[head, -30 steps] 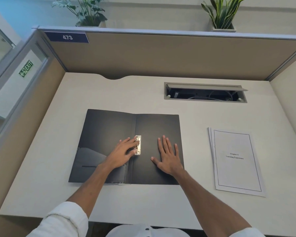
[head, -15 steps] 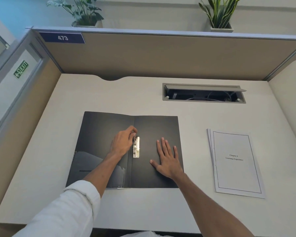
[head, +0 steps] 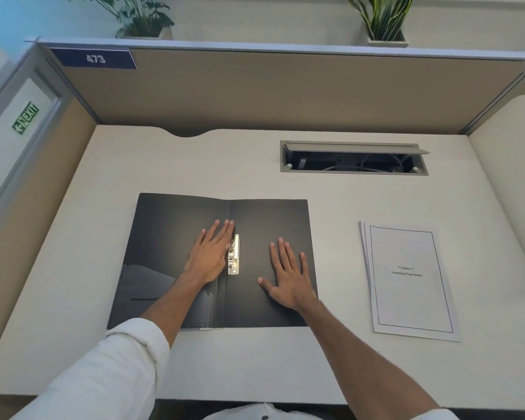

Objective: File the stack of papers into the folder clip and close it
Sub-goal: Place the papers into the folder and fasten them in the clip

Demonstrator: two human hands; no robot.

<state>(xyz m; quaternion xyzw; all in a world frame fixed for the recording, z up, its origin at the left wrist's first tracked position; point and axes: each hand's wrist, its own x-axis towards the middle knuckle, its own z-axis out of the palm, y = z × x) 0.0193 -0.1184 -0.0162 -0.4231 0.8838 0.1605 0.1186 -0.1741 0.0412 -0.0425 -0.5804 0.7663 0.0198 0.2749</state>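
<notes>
A black folder (head: 170,225) lies open and flat in the middle of the desk. Its metal clip (head: 234,255) runs along the spine. My left hand (head: 210,253) lies flat on the left flap, fingers stretched out, its thumb side touching the clip. On the right flap my right hand (head: 288,274) is pressed flat with fingers spread, apart from the clip. The stack of papers (head: 409,280), a white printed title page on top, rests on the desk to the right of the folder, untouched.
An open cable tray (head: 353,159) is sunk into the desk behind the folder. Beige partition walls (head: 270,89) close off the back and both sides. Two potted plants (head: 382,22) stand on the ledge behind.
My left hand has slid from on top of the clip to flat on the left flap beside it, fingers stretched forward. My right hand has stayed pressed on the right flap.
</notes>
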